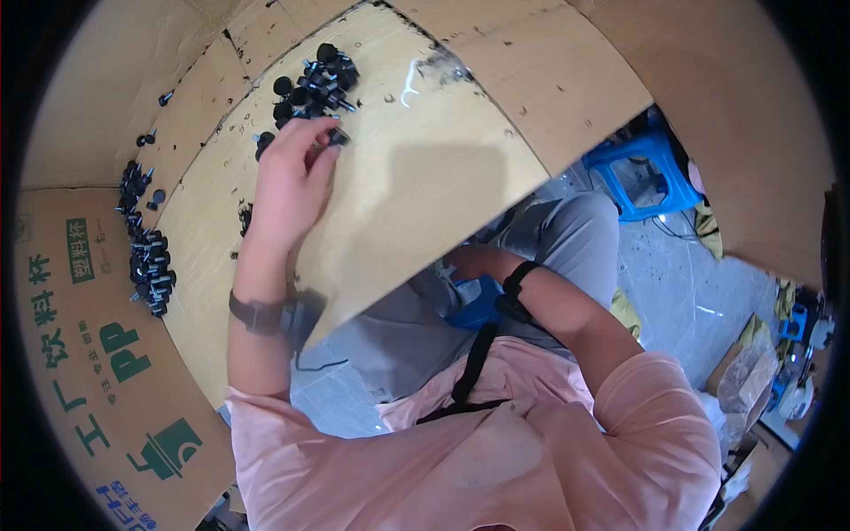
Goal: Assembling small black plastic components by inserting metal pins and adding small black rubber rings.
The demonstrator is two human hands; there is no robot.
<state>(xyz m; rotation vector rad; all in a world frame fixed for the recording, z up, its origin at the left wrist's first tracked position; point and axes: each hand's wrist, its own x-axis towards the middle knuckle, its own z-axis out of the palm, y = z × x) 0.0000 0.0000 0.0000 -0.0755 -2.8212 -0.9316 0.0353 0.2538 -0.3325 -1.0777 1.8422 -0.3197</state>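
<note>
My left hand (297, 168) reaches over a light wooden board (416, 168) and pinches a small black knob with a bolt (337, 137) at the fingertips, at the near edge of a pile of black knobs (314, 84). My right hand (452, 264) is down under the board's edge by my lap, mostly hidden; what it holds cannot be seen. A dark band sits on each wrist.
More black knobs (146, 252) lie in a row along the board's left edge, next to a printed cardboard box (97, 354). A blue plastic stool (642, 173) stands on the grey floor to the right. Brown cardboard sheets (735, 106) surround the board.
</note>
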